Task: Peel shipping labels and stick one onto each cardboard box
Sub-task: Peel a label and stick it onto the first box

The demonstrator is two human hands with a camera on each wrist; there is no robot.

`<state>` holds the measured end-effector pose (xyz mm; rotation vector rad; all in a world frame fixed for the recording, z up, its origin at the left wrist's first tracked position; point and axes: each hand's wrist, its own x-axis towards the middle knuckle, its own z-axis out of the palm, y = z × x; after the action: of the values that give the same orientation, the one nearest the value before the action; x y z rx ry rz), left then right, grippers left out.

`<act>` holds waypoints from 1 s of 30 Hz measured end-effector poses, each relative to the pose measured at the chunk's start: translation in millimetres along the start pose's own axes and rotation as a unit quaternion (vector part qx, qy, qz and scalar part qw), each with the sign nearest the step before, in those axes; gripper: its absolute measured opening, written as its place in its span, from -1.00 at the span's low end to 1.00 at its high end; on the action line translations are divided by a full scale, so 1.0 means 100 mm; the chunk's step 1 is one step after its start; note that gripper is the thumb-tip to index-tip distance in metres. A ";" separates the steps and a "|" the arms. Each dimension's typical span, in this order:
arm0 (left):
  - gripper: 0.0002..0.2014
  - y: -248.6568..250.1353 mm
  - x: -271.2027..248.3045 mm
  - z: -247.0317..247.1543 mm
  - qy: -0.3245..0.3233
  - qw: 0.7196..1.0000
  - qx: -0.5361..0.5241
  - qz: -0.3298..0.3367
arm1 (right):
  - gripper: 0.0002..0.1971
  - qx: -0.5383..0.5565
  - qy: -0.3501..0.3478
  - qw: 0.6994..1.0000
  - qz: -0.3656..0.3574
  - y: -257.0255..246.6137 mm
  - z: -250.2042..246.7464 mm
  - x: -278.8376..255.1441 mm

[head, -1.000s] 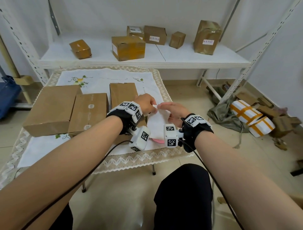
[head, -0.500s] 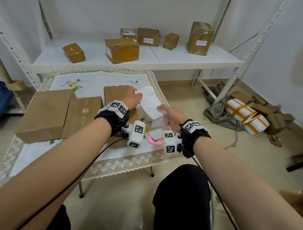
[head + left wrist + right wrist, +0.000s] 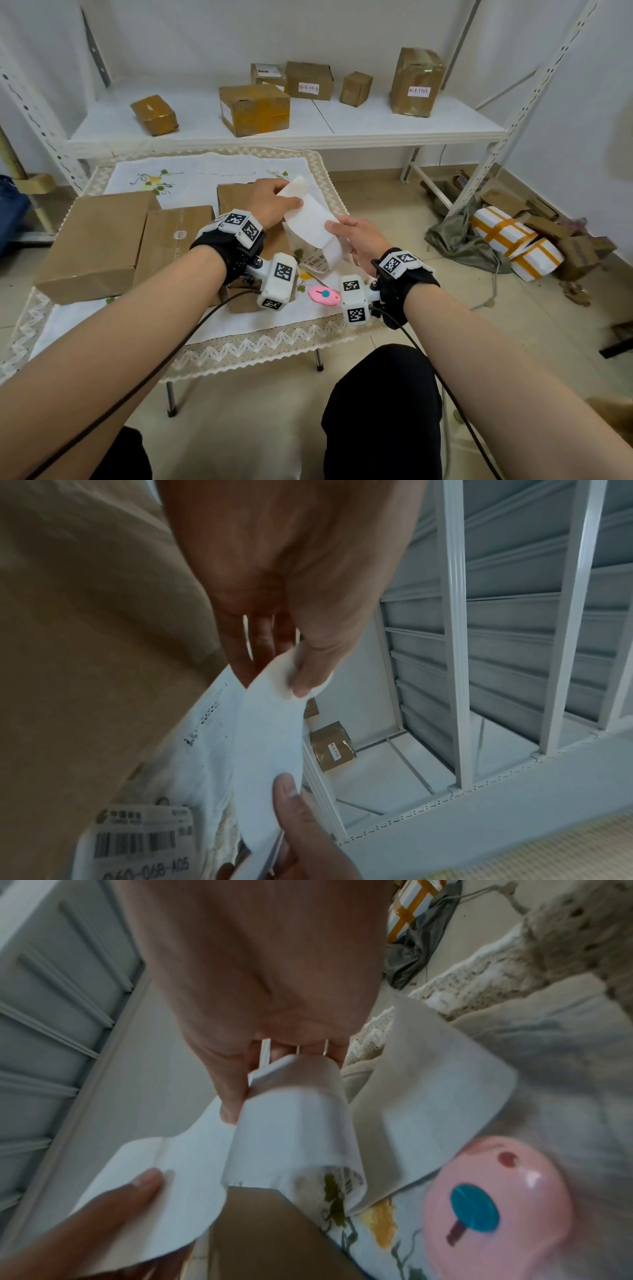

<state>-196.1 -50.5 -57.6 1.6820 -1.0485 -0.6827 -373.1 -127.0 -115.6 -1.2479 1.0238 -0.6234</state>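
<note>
My left hand (image 3: 289, 202) pinches the top end of a white shipping label (image 3: 308, 216) and holds it up over the table. The same pinch shows in the left wrist view, thumb on the label (image 3: 270, 745). My right hand (image 3: 337, 229) grips the backing strip (image 3: 334, 251) at the label's lower end; its thumb presses the strip (image 3: 291, 1123) in the right wrist view. A printed barcode label (image 3: 315, 265) hangs on the strip below. Three plain cardboard boxes lie on the table: a large one (image 3: 92, 240), a flat one (image 3: 174, 236), and a third (image 3: 233, 198) under my left hand.
A pink cutter (image 3: 323, 296) with a blue button lies near the table's front edge. The white shelf (image 3: 376, 120) behind the table carries several taped boxes, some labelled. Wrapped parcels (image 3: 513, 243) and scraps lie on the floor to the right.
My hands were together at the label's edge. My left hand has since pulled the label up and away from my right hand, and a long stretch of it now stands free of the strip.
</note>
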 end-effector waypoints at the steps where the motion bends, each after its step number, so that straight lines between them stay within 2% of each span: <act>1: -0.79 0.01 -0.01 0.00 0.006 1.000 0.000 0.006 | -0.72 -0.002 -0.002 1.000 -0.005 0.00 0.00 -0.01; 4: -0.86 0.06 0.01 -0.01 0.046 0.999 0.005 0.021 | -0.68 -0.030 -0.006 0.999 -0.014 0.01 0.00 0.00; 7: -0.83 0.10 0.04 -0.04 0.076 0.996 0.048 0.024 | -0.64 -0.044 0.004 0.999 -0.015 0.01 -0.01 0.01; 12: -0.82 0.15 0.05 -0.08 0.108 0.992 0.061 0.036 | -0.62 -0.044 0.045 0.997 -0.042 0.01 -0.03 0.06; 17: -0.79 0.16 0.05 -0.11 0.125 0.990 0.054 0.032 | -0.72 -0.037 0.035 0.997 -0.053 -0.02 0.00 0.06; 19: -0.79 0.16 0.06 -0.11 0.128 0.990 0.050 0.034 | -0.83 -0.038 0.033 0.997 -0.057 -0.03 0.03 0.05; 22: -0.80 0.16 0.07 -0.12 0.128 0.991 0.029 0.036 | -0.87 -0.057 0.022 0.996 -0.058 -0.01 0.06 0.06; 30: -0.90 0.13 0.04 -0.07 0.075 0.994 -0.047 0.065 | -0.79 -0.067 0.055 0.996 -0.032 0.01 0.13 0.13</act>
<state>-192.8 -52.6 -42.6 1.5435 -0.9938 -0.5047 -356.1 -131.9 -120.0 -1.3808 1.1369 -0.6878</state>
